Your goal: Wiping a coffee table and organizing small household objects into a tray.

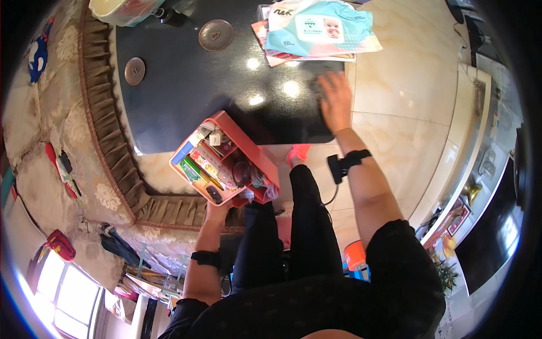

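My left hand holds a red plastic storage box from below at its near corner, the fingers mostly hidden. The box is tilted in front of my knees by the table's near edge. Inside it lie a green packet, a blue item, a small white box, a black key fob-like object and clear plastic wrapping. My right hand, blurred, is palm down at the right edge of the black glossy table. Its fingers are spread, and nothing is clearly visible in them.
A pack of baby wipes rests on papers at the table's far right. Two round brown dishes sit on the left half. A lined bin stands at the far left corner. A ruffled sofa borders the left side.
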Tool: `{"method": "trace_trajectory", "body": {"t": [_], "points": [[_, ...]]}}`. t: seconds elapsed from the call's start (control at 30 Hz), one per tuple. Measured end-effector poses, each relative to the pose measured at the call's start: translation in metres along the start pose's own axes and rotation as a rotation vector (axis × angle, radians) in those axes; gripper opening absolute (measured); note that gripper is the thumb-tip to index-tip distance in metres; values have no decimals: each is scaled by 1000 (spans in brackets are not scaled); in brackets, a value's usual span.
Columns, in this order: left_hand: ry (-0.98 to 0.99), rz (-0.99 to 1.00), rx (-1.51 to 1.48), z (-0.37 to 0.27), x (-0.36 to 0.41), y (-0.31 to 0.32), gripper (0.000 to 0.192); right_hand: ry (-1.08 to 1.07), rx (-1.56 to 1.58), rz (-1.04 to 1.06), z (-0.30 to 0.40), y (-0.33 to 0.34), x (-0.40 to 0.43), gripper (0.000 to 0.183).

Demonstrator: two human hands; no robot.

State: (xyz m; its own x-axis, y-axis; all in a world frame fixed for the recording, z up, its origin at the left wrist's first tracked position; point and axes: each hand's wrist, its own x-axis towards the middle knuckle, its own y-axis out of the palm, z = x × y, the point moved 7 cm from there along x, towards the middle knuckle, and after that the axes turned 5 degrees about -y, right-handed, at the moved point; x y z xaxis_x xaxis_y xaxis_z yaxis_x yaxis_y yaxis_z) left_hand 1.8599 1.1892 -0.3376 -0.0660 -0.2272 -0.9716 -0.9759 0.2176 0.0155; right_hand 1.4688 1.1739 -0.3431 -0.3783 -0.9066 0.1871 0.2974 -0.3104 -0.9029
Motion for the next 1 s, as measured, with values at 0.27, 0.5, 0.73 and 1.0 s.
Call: {"method": "trace_trajectory", "body": {"t": [0.27,0.5,0.73,1.0], "points": [[85,116,57,-5,9,3,23,299,224,-256,-59,-61,-40,42],[41,86,198,27,11,-60,25,123,-8,-62,18,0,-66,51],[-38,-195,191,46,-24,-103,40,-318,302,329,161,72,-97,39],[69,-229,48,58,-34,-117,43,-311,453,118,139,55,77,59]]}}
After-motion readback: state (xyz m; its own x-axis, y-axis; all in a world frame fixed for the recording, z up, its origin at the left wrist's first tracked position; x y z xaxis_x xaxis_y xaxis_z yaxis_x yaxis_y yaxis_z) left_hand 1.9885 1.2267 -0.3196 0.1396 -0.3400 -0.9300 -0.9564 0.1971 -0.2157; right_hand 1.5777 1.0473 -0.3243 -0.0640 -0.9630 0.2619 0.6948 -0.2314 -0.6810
